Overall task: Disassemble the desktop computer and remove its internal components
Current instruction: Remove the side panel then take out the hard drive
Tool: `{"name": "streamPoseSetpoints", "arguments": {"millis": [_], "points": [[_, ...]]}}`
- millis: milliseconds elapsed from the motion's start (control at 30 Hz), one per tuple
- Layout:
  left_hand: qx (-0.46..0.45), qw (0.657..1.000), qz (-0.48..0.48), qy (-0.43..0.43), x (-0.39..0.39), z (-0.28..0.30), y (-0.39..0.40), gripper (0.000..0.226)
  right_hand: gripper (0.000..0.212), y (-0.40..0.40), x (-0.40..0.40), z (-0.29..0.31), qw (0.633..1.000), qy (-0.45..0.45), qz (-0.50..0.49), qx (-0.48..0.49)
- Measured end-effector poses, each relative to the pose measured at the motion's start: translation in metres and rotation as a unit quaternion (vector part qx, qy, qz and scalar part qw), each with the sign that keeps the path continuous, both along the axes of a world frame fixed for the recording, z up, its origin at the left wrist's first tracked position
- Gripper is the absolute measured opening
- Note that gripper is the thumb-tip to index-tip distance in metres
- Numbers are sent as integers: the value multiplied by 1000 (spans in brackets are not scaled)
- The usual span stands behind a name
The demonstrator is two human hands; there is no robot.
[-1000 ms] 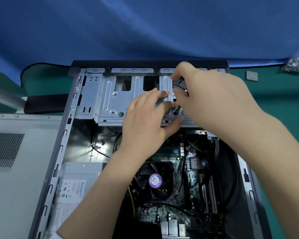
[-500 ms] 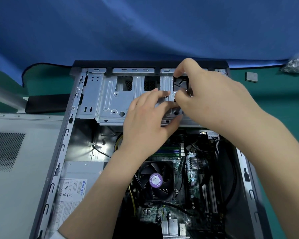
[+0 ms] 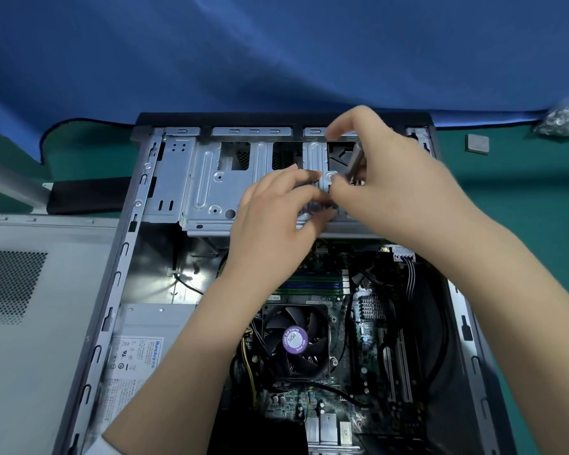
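Note:
The open desktop case lies on its side on a green mat. The silver drive cage spans its far end. My left hand has its fingers on top of the cage and its thumb at the cage's front edge. My right hand grips a thin grey tool, apparently a screwdriver, which points down at the cage beside my left fingertips. The tool's tip is blurred and hidden. Below my hands sit the CPU fan, the motherboard and the power supply.
The removed side panel lies left of the case. A flat black object sits at the far left. A small square chip and a clear bag lie on the mat at the far right. Blue cloth hangs behind.
My right hand has lifted slightly and turned, so the grey tool shaft now shows where a black part was seen. My left hand has stayed on the cage.

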State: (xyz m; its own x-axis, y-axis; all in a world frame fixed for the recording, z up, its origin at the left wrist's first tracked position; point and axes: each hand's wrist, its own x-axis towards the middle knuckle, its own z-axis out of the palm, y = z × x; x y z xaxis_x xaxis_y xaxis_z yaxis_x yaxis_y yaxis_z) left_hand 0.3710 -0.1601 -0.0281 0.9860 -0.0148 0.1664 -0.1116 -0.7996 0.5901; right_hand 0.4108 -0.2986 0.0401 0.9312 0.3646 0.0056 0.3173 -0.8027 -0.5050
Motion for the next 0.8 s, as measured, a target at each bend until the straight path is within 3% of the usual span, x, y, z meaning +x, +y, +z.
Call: {"name": "streamPoseSetpoints", "arguments": {"millis": [133,333,500,800], "points": [[-6,1000,1,11,0,2,1,16,25,-4,-5,-15,990,66,-32,123],[-23,1000,8,16,-2,4,-2,11,21,-16,-13,-47,955,97,-64,275],[-2,999,-3,39,-2,10,-5,9,23,-18,-10,-53,941,111,-48,315],[152,984,-59,68,11,36,-9,11,14,-20,-11,-55,921,112,-53,370]]}}
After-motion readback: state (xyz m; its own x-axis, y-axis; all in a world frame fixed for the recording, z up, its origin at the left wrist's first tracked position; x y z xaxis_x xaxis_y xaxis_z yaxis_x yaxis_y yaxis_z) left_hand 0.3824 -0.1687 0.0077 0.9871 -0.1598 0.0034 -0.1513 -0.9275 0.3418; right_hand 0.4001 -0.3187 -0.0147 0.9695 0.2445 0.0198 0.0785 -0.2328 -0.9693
